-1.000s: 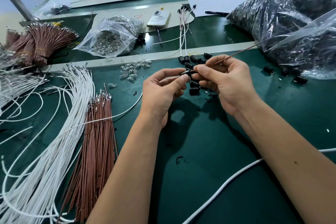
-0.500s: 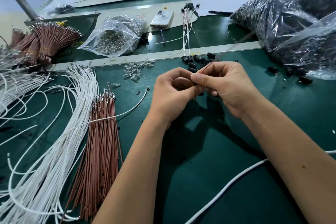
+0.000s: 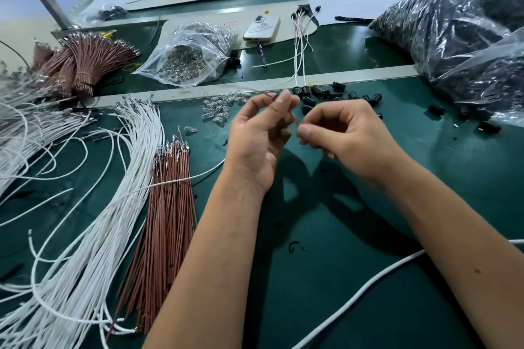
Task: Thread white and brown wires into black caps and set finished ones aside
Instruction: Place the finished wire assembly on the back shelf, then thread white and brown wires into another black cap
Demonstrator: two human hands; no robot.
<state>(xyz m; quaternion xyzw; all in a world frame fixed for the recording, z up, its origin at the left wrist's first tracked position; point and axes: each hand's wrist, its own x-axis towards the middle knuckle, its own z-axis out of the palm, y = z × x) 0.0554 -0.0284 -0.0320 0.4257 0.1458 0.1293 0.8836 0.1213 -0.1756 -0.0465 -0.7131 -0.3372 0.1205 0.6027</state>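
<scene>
Green bench (image 3: pixel 326 235): left hand (image 3: pixel 259 133) fingertips pinch brown wire (image 3: pixel 295 121); right hand (image 3: pixel 344 133) curled, pinching same wire.

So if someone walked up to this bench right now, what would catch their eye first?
Probably the two hands at centre, the left hand and right hand pinching a thin brown wire between them. Next, the fan of white wires and the brown wire bundle at left, and loose black caps just beyond the fingers.
</scene>
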